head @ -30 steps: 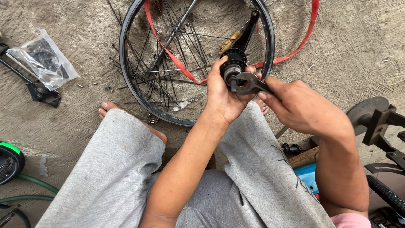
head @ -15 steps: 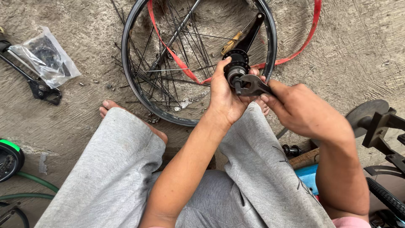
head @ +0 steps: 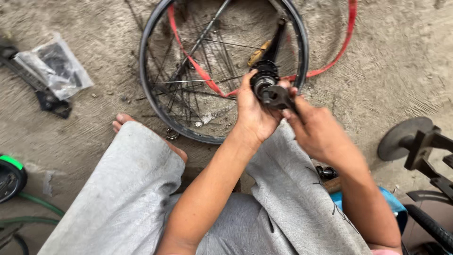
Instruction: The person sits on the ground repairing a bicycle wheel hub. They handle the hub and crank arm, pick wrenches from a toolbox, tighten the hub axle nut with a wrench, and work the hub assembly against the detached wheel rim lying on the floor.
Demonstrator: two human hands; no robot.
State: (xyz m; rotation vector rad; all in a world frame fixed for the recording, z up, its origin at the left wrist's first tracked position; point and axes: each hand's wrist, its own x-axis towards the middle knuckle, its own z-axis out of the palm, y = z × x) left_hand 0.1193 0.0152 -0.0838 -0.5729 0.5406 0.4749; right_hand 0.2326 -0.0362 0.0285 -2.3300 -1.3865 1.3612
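Observation:
My left hand (head: 253, 113) grips a black wheel hub (head: 264, 81) from below, holding it over my knees. My right hand (head: 317, 130) holds a flat metal wrench (head: 279, 97) whose head sits on the hub's end. On the ground behind them lies a black bicycle rim (head: 155, 108) with loose spokes (head: 188, 80) inside it and a red rim strip (head: 347, 42) draped across and around it. A black tool with a yellow handle (head: 260, 51) lies inside the rim beyond the hub.
I sit in grey trousers (head: 127, 189), bare foot (head: 123, 120) near the rim. A clear plastic bag with dark parts (head: 54, 66) lies at the left over a black tool (head: 52, 101). Green hose (head: 37, 203) lower left; a black metal stand (head: 420, 141) and tyre (head: 432, 226) at right.
Both hands stay on the hub and wrench; the wrench has turned slightly on the hub's end. The view has shifted a little, nothing else moved.

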